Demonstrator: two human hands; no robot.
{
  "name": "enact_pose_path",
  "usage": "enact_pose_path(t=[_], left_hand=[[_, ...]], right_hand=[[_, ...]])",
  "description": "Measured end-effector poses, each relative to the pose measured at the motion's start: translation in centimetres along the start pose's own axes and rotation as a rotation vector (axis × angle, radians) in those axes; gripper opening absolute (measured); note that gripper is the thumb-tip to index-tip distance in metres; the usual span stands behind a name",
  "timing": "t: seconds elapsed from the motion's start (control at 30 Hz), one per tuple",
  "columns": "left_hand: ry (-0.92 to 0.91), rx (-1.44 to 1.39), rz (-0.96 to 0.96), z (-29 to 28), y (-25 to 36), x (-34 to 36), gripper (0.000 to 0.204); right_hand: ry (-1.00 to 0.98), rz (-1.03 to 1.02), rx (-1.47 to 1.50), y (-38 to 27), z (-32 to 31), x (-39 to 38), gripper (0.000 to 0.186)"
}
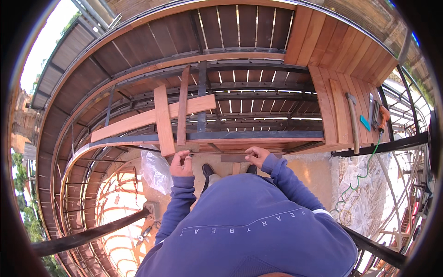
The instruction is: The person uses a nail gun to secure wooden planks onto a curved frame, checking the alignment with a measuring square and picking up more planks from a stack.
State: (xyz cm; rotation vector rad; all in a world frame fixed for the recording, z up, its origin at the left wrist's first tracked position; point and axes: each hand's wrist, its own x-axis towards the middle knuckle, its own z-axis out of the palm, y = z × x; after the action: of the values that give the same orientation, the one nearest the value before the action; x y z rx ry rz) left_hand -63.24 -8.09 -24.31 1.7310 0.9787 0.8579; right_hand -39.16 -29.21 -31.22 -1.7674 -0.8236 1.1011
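My left hand point(182, 164) is below the front edge of the dark metal frame point(254, 135), fingers curled, thumb and index close around something too small to make out. My right hand point(257, 157) is to the right, fingers bent in a pinch beside a dark flat strip point(233, 158); whether it grips anything is unclear. Loose pale boards point(120, 129) lie crossed on the frame above my left hand, one upright board point(164, 117) ending just above it. A narrower reddish board point(182, 120) lies across the frame too.
Fitted planks point(337, 37) form a section at right, carrying a hammer point(354, 129), an orange power tool point(382, 117) with green hose, and a teal item point(365, 123). Clear plastic point(154, 171) hangs at left. A black rail point(92, 237) crosses lower left; curved slatted framework surrounds me.
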Motion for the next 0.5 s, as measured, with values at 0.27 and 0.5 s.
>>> enact_pose_path(t=[0.27, 0.5], left_hand=[[0.240, -0.075, -0.092, -6.8, -5.6, 4.6, 0.018], [0.030, -0.492, -0.741, -9.4, -7.8, 8.6, 0.022]], right_hand=[[-0.146, 0.028, 0.252, -9.4, 5.7, 3.8, 0.035], [-0.054, 0.086, 0.261, -15.0, 11.1, 10.0, 0.034]])
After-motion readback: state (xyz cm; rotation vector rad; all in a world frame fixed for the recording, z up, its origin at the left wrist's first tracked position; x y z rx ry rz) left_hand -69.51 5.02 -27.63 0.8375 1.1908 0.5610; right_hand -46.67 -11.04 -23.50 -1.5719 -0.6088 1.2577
